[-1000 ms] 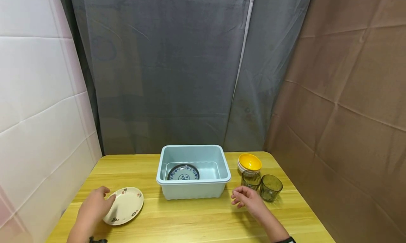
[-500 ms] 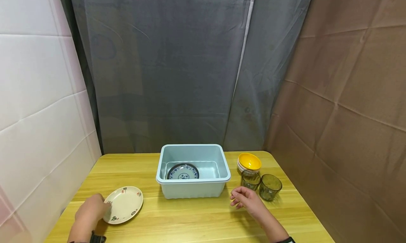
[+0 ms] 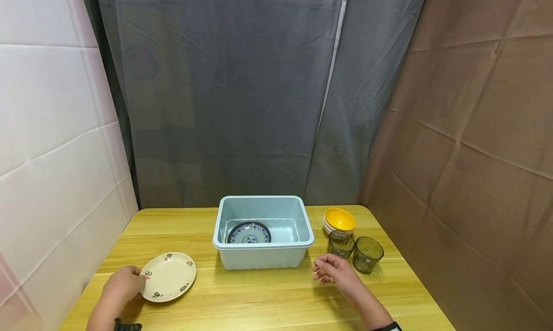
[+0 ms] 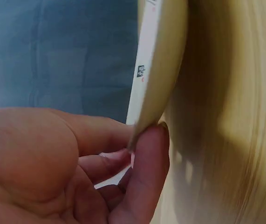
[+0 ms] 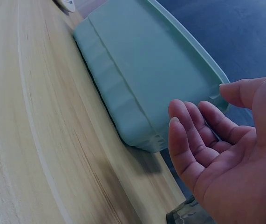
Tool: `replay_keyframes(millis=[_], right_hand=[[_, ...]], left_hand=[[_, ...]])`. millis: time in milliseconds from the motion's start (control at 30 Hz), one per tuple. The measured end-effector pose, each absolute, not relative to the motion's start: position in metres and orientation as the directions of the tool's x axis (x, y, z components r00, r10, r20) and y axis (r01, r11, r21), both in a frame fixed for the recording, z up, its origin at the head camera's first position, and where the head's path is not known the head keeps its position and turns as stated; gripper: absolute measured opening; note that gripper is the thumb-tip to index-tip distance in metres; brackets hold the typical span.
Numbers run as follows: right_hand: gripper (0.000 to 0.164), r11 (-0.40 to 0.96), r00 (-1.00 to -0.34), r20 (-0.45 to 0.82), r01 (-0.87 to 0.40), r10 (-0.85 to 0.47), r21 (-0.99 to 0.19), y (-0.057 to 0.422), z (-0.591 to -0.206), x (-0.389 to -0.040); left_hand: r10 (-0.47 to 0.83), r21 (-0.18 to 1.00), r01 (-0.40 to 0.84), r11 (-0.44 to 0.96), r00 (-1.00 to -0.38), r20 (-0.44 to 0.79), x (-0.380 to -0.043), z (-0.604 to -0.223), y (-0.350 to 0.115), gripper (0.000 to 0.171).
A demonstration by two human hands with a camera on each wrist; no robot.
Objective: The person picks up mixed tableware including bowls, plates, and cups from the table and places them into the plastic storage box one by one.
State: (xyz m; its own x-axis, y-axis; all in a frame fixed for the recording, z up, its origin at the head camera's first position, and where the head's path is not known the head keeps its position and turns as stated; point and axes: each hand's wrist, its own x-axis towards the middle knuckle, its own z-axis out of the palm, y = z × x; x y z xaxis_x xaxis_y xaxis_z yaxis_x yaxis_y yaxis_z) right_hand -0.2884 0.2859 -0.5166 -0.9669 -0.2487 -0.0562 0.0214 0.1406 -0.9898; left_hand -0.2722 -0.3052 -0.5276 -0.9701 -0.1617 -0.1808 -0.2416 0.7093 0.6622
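Note:
My left hand (image 3: 123, 285) pinches the left rim of a cream plate (image 3: 169, 277) with small printed motifs, at the left of the table. In the left wrist view the plate (image 4: 158, 65) stands edge-on between thumb and fingers, its underside facing the wood. My right hand (image 3: 336, 272) hovers over the table right of centre, fingers loosely curled with nothing in them. Just behind it stand two dark green glasses (image 3: 368, 255). In the right wrist view, the same hand (image 5: 230, 144) overlaps the corner of the light blue basin (image 5: 137, 70).
The light blue basin (image 3: 264, 259) stands mid-table with a blue-patterned plate (image 3: 249, 234) inside. A yellow bowl (image 3: 340, 219) sits stacked on a white one behind the glasses. Cloth walls enclose the table (image 3: 242, 304) on the left, back and right.
My left hand has come down from above the plate to its left edge and gripped the rim. The right hand stays where it was.

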Motion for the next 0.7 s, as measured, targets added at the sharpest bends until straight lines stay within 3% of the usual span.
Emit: replay_keyframes(millis=[467, 700], right_hand=[[0.024, 0.129, -0.961, -0.057, 0.023, -0.271, -0.991, 0.291, -0.518, -0.288], [0.025, 0.132, -0.964, -0.054, 0.02, -0.26, -0.991, 0.298, -0.513, -0.288]], left_hand=[[-0.139, 0.84, -0.149, 0.522, -0.986, -0.089, -0.272, -0.529, -0.301, 0.037], [-0.148, 0.921, -0.176, 0.346, -0.98, -0.131, -0.267, -0.513, -0.303, 0.04]])
